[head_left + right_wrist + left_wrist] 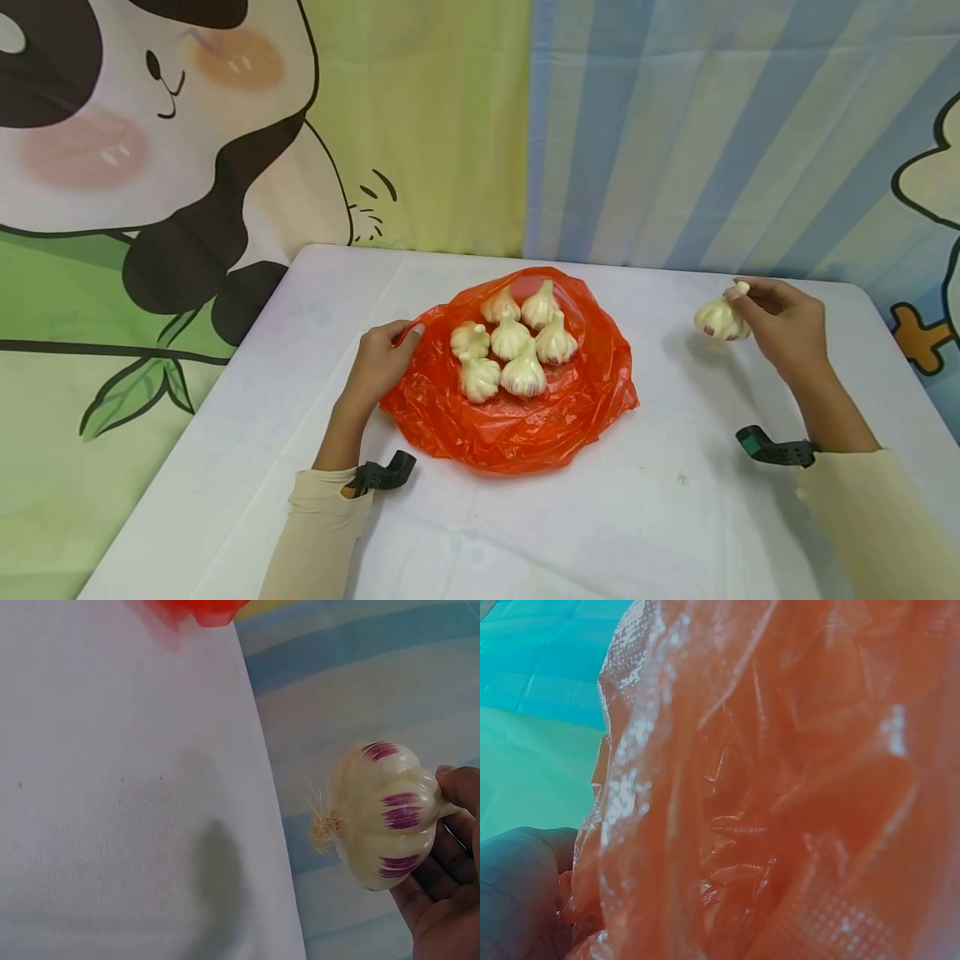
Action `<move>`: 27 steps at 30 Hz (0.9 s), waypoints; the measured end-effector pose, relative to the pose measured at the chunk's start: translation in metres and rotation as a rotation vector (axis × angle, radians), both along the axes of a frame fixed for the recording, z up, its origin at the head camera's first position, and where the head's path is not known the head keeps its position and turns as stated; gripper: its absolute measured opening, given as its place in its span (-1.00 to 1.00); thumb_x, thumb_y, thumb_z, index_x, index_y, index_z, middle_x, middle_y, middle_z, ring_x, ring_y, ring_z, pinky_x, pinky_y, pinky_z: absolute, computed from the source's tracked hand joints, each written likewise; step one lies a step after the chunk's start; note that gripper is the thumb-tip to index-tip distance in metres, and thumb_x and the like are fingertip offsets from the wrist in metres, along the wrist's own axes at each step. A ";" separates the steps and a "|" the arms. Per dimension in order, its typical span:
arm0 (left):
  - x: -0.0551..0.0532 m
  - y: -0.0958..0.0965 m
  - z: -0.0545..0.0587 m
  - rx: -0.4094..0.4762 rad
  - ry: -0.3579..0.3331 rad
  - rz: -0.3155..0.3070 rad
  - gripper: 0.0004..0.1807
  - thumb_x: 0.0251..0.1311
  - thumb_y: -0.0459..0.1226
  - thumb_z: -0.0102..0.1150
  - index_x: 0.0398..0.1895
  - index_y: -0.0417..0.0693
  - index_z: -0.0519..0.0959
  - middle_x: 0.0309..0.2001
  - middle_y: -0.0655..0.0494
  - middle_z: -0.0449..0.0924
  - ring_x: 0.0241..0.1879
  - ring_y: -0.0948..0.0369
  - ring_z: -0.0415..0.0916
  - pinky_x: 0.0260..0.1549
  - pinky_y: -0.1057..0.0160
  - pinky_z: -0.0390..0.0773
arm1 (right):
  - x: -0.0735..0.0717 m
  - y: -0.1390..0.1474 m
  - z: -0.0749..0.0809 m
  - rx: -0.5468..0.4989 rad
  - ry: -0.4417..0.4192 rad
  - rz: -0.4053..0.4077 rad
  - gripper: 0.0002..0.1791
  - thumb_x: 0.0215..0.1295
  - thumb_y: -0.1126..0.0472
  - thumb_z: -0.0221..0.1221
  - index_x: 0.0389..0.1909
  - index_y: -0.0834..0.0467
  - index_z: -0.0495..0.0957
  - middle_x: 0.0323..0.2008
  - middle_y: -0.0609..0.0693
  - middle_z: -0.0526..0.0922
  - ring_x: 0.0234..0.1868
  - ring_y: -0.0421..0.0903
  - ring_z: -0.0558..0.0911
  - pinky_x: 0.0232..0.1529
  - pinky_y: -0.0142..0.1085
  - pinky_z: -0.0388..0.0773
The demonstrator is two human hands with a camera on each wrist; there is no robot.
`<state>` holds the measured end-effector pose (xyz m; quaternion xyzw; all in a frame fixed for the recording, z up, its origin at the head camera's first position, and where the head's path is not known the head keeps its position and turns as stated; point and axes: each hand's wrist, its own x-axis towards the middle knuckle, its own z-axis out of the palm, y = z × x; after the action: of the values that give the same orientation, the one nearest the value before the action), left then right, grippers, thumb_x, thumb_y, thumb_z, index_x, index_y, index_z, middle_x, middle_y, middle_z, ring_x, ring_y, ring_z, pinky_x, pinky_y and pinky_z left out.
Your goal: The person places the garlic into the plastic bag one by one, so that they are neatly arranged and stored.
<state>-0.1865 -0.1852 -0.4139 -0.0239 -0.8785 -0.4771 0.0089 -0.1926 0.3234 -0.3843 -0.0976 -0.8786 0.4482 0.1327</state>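
A red plastic bag (517,437) lies spread on the white table, with several garlic bulbs (510,337) grouped on it. My left hand (380,362) pinches the bag's left edge between thumb and fingers; in the left wrist view the crinkled bag (780,787) fills most of the picture. Off to the right, my right hand (783,325) holds one garlic bulb (720,321) by its stem, raised above the table. The right wrist view shows that bulb (386,817) sideways, its purple streaks and dry roots facing away from the fingers.
The white table (637,517) reaches back to a cloth backdrop (420,125) with a panda print and blue stripes. Each wrist wears a black strap with a camera (772,447). Small dark specks dot the table in front of the right hand.
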 end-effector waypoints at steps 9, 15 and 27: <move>0.000 0.000 0.000 -0.002 0.001 0.002 -0.63 0.41 -0.07 0.03 0.00 -0.14 0.64 -0.30 0.01 0.62 -0.32 0.09 0.47 -0.34 0.14 0.52 | 0.002 -0.024 0.016 -0.020 0.097 0.136 -0.54 0.28 0.05 0.28 0.06 0.30 0.57 -0.26 -0.43 0.59 -0.18 -0.46 0.55 -0.25 -0.65 0.44; 0.000 0.000 0.001 0.008 -0.003 0.001 -0.63 0.41 -0.07 0.02 0.00 -0.13 0.64 -0.31 -0.01 0.61 -0.33 0.07 0.46 -0.35 0.14 0.52 | 0.005 -0.035 0.025 -0.003 0.100 0.195 -0.56 0.28 0.06 0.27 0.03 0.30 0.57 -0.25 -0.42 0.60 -0.17 -0.46 0.55 -0.24 -0.64 0.44; 0.000 -0.001 0.001 0.006 0.015 -0.001 -0.64 0.41 -0.08 0.03 -0.01 -0.13 0.65 -0.34 -0.02 0.60 -0.34 0.08 0.45 -0.34 0.14 0.51 | 0.008 -0.065 0.036 0.030 0.039 0.358 -0.66 0.29 0.11 0.28 -0.03 0.25 0.62 -0.23 -0.29 0.65 -0.13 -0.39 0.57 -0.23 -0.57 0.49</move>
<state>-0.1868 -0.1866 -0.4130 -0.0278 -0.8770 -0.4795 0.0153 -0.1851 0.2588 -0.3479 0.0713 -0.8858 0.4532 0.0693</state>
